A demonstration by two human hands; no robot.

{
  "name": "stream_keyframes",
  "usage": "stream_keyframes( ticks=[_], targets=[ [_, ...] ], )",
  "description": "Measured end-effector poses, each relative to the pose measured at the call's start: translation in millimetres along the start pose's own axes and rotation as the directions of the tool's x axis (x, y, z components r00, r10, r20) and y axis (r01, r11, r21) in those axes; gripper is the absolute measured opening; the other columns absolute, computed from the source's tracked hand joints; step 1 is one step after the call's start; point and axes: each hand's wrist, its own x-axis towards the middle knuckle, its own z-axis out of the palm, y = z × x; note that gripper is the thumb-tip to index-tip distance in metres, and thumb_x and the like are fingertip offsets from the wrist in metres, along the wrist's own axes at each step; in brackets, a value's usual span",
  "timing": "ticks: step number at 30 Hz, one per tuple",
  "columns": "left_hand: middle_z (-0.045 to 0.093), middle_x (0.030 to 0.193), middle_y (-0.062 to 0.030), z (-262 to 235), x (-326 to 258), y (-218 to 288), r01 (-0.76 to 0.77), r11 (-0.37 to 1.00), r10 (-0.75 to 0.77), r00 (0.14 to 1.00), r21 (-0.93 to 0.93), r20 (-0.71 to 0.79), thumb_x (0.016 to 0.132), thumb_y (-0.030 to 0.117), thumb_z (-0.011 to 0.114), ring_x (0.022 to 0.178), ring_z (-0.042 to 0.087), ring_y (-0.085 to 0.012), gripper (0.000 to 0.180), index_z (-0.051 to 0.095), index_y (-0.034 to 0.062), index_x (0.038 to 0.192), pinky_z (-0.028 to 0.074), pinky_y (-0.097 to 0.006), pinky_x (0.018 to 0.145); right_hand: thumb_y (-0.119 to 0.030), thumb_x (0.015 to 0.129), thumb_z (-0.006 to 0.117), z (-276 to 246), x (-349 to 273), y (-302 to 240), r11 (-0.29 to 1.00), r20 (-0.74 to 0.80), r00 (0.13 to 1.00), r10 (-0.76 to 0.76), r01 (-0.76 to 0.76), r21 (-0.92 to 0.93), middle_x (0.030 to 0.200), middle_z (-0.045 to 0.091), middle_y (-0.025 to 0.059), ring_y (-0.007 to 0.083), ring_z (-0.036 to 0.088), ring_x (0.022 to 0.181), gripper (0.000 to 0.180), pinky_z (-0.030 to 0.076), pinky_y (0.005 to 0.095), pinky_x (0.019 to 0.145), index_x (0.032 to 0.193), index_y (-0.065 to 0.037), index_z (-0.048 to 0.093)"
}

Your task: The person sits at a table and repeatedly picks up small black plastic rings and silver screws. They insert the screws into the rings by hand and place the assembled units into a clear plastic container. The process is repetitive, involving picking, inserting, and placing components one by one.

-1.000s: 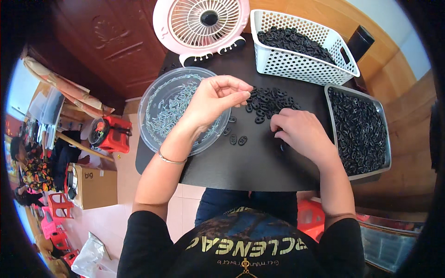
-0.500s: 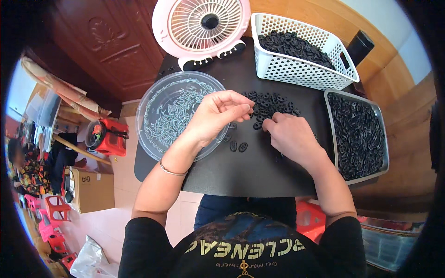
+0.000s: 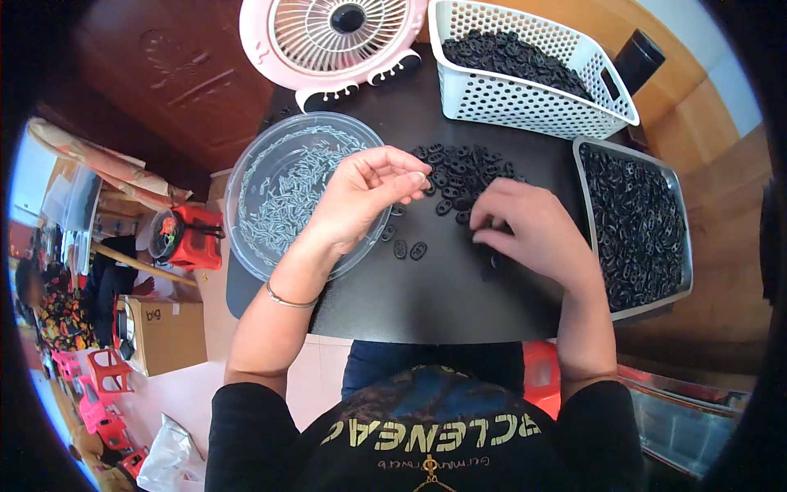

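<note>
My left hand (image 3: 369, 195) has thumb and forefinger pinched together at the left edge of a loose pile of small black oval pieces with holes (image 3: 463, 176). A dark bit shows at its fingertips, but whether it is held or lies in the pile behind I cannot make out. My right hand (image 3: 533, 225) hovers at the pile's right side, slightly blurred, thumb and fingers apart with nothing visible between them. Two black oval pieces (image 3: 409, 249) lie apart on the dark table, nearer me. Beside my left hand stands a clear round tub (image 3: 238, 238) of small silvery pins (image 3: 287, 197).
A metal tray (image 3: 687, 271) full of black pieces stands at the right. Behind are a white perforated basket (image 3: 512, 113) of similar pieces, a black cylinder (image 3: 638, 61) and a pink fan (image 3: 275, 61). Red stools and a cardboard box (image 3: 168, 336) stand on the floor at left.
My right hand has lifted off the pile toward the right, and its fingers have parted. My left hand keeps its pinch. The whole view has shifted slightly.
</note>
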Motion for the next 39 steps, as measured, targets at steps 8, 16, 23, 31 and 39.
stream_keyframes(
  ticks=[8,16,23,31,39],
  targets=[
    [0.063,0.082,-0.0055,6.3,0.3,2.1,0.07,0.997,-0.07,0.998,-0.033,0.008,0.08,0.007,0.061,0.074,0.058,-0.0088,0.014,0.061,-0.0004,0.092,0.045,-0.02,0.066,-0.012,0.065,0.067,5.0,-15.8,1.6,0.997,0.25,0.968,-0.036,0.05,-0.053,0.075,0.057,0.0033,0.02,0.058,0.066,0.015,0.044,0.0319,0.058,0.077,-0.009,0.059],
    [0.062,0.082,-0.0054,5.6,1.2,0.1,0.022,0.995,-0.016,0.998,-0.098,0.058,0.078,0.002,0.061,0.073,0.058,-0.009,0.01,0.059,0.0008,0.088,0.044,-0.02,0.066,-0.008,0.068,0.064,5.4,-0.2,-2.6,0.992,0.023,0.996,-0.084,0.081,0.095,0.072,0.056,0.0067,0.0226,0.058,0.068,0.011,0.046,0.031,0.06,0.077,-0.006,0.059],
    [0.062,0.081,-0.0065,8.4,1.4,1.0,0.01,0.993,-0.007,1.0,-0.119,0.024,0.078,0.001,0.061,0.073,0.059,-0.0107,0.011,0.057,0.0026,0.088,0.047,-0.021,0.065,0.003,0.073,0.059,12.7,24.9,-5.9,0.837,-0.332,0.937,0.106,0.096,0.539,0.081,0.054,0.0061,0.0147,0.061,0.072,0.013,0.051,0.0246,0.064,0.085,-0.002,0.059],
    [0.063,0.082,-0.005,10.1,0.6,-4.0,-0.021,0.998,0.021,1.0,-0.067,0.004,0.076,-0.004,0.061,0.075,0.059,-0.0079,0.015,0.057,0.0016,0.089,0.047,-0.02,0.07,0.005,0.076,0.058,35.0,21.4,0.1,0.72,-0.377,0.907,0.185,0.136,0.681,0.09,0.06,0.0074,0.0137,0.061,0.082,0.028,0.051,0.0251,0.071,0.103,-0.003,0.057],
    [0.063,0.079,-0.0042,12.6,1.0,-2.5,-0.002,1.0,0.002,1.0,-0.028,-0.002,0.075,-0.007,0.06,0.075,0.058,-0.0066,0.025,0.054,0.0014,0.097,0.046,-0.019,0.071,0.004,0.075,0.061,40.2,21.3,-6.9,0.696,-0.417,0.874,0.251,0.137,0.705,0.084,0.063,0.0072,0.0116,0.061,0.078,0.031,0.05,0.0238,0.069,0.105,-0.003,0.056]
  ],
)
